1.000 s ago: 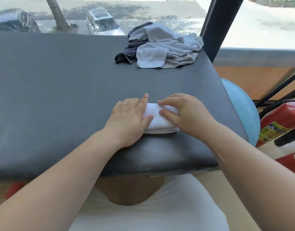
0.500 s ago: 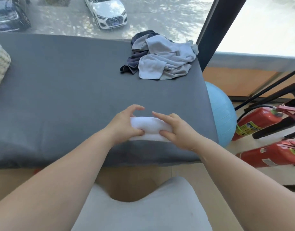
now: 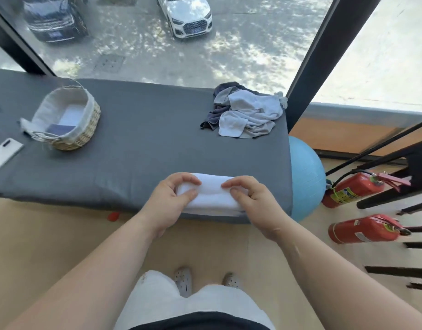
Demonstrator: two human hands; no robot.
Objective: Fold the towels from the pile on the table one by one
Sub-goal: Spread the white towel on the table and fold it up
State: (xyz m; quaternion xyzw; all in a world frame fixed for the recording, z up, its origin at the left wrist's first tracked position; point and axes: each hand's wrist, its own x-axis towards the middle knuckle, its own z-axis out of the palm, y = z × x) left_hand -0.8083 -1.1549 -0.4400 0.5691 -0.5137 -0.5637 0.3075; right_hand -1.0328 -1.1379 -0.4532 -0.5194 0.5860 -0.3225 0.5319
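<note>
While between left hand (image 3: 168,201) and right hand (image 3: 255,206), white towel (image 3: 211,196) lengthwise left-to-right.

I see a long bench (image 3: 145,144) under a dark grey cover. On its far right corner lies the crumpled pile of towels (image 3: 248,113), grey and pale blue. Toward the left stands a lined wicker basket (image 3: 86,132), with a flat white device (image 3: 4,153) near it at the left edge. At the near edge is a folded white towel (image 3: 212,198), pinched by the left grip (image 3: 167,203) and the right grip (image 3: 255,206).

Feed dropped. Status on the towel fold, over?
Left hand and right hand pinch folded white towel. Pile waits far right. Basket far left, no obstruction.
</note>
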